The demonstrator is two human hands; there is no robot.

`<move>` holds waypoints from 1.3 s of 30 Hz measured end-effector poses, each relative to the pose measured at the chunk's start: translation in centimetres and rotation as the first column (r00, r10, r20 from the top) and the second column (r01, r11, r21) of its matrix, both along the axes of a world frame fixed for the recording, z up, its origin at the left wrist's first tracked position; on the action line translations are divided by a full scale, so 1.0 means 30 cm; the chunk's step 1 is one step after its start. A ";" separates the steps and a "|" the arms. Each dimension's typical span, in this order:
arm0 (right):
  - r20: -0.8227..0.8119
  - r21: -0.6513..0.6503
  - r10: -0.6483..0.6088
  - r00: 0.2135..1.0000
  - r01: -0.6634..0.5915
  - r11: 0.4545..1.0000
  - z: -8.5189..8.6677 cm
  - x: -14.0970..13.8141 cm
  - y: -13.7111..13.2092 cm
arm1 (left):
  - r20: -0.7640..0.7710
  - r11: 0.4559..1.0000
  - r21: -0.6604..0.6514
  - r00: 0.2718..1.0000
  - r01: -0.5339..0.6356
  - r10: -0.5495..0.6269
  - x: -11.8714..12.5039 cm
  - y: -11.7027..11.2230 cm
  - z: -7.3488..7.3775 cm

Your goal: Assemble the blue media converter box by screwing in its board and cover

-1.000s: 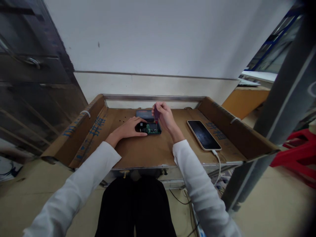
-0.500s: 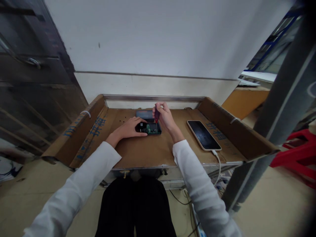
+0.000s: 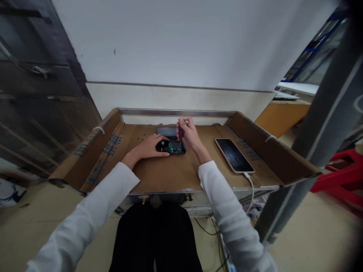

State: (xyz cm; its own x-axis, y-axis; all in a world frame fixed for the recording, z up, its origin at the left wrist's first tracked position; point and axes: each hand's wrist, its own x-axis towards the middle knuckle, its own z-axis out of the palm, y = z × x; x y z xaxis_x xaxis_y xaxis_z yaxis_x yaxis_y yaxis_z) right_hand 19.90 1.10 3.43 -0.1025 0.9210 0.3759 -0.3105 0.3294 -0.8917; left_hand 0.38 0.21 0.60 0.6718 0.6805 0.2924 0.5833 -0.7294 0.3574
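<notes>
My left hand grips the left end of a small black device casing, thumb at the near side and fingers over the far side. Inside the casing a green circuit board is exposed. Wrapped in my right hand is a screwdriver with a dark red handle, held upright. Its thin shaft points down into the casing at the board's right part; whether the tip sits in a screw is too small to tell. Just behind the casing lies a flat dark grey cover-like piece.
Cardboard with raised sides lines the table. A phone lies to the right, a white charging cable running off the front edge. Several tiny dark specks lie left of the casing. A grey post stands at the right.
Almost nothing differs. My right hand and the screwdriver have shifted very slightly to the right; the casing and my left hand stay in place.
</notes>
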 end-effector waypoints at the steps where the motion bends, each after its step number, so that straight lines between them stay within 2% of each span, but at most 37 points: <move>1: 0.011 0.006 0.033 0.999 -0.033 0.999 0.003 0.003 -0.002 | 0.002 1.000 -0.002 1.000 0.001 -0.001 0.000 -0.002 0.002; 4: -0.021 -0.020 0.185 0.983 -0.185 0.983 0.012 0.004 -0.009 | 0.008 1.000 -0.002 1.000 0.009 -0.009 0.001 -0.007 0.005; 6: -0.059 -0.045 0.228 0.972 -0.231 0.972 0.016 -0.001 -0.012 | 0.010 1.000 0.000 1.000 0.012 -0.012 0.001 -0.006 0.004; 11: -0.081 -0.059 0.099 0.992 -0.104 0.993 0.014 -0.017 -0.013 | 0.028 1.000 0.001 0.999 0.019 -0.019 0.000 0.000 -0.001; 17: -0.062 -0.015 0.067 0.996 -0.068 0.998 0.011 -0.006 -0.013 | 0.010 1.000 0.002 1.000 0.007 -0.007 0.000 -0.001 0.000; 23: -0.053 -0.051 0.139 0.989 -0.141 0.989 0.019 -0.003 -0.013 | 0.001 1.000 0.013 1.000 0.007 -0.007 0.001 -0.003 0.001; 29: -0.066 -0.037 0.077 0.995 -0.079 0.996 0.007 -0.011 -0.009 | 0.010 1.000 0.023 1.000 0.011 -0.011 0.001 -0.002 -0.002; 34: 0.017 -0.005 0.164 0.986 -0.164 0.986 0.008 -0.002 -0.013 | 0.004 0.999 0.028 1.000 0.020 -0.020 0.001 -0.001 -0.003; 39: -0.015 -0.058 0.186 0.982 -0.187 0.981 0.012 -0.009 -0.013 | 0.016 1.000 0.017 1.000 0.023 -0.023 0.001 -0.001 -0.002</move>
State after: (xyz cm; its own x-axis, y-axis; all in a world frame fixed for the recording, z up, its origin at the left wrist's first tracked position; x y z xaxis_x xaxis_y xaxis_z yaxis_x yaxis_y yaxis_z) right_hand 19.64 0.70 3.79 -0.2714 0.9067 0.3229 -0.3698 0.2115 -0.9047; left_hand 0.40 0.18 0.53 0.6822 0.6600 0.3147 0.5606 -0.7484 0.3543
